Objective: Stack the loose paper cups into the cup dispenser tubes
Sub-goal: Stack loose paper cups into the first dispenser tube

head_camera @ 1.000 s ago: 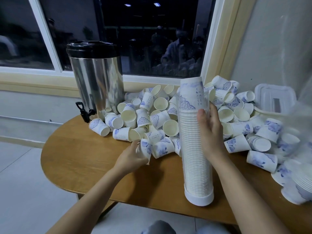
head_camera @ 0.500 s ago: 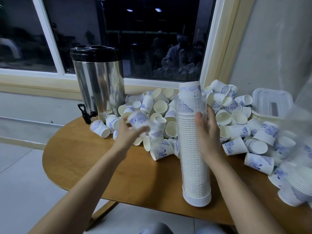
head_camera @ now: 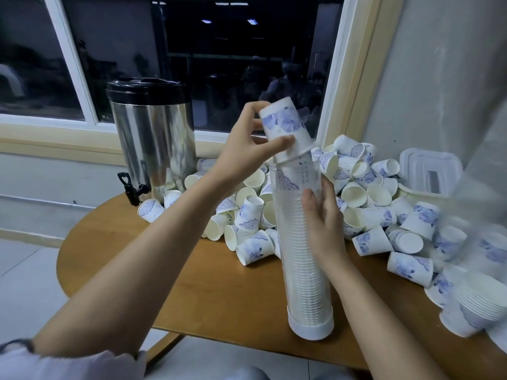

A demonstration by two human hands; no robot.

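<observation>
A clear dispenser tube (head_camera: 300,242) stands upright on the wooden table (head_camera: 219,292), packed with stacked white cups down to its white base cap. My right hand (head_camera: 323,223) grips the tube's right side around mid-height. My left hand (head_camera: 247,152) pinches an upside-down paper cup (head_camera: 285,127) with blue flower print, tilted slightly, its rim at the tube's open top. A big heap of loose cups (head_camera: 356,193) lies behind and to the right of the tube.
A steel drinks urn (head_camera: 151,138) with black lid and tap stands at the back left. A white plastic lid (head_camera: 430,171) sits at the back right by the wall. Nested cups in a clear bag (head_camera: 482,297) lie at the right edge. A window is behind.
My left hand picked a cup from the pile, lifted it up and to the right, and now holds it upside down over the tube's top. My right hand stayed on the tube.
</observation>
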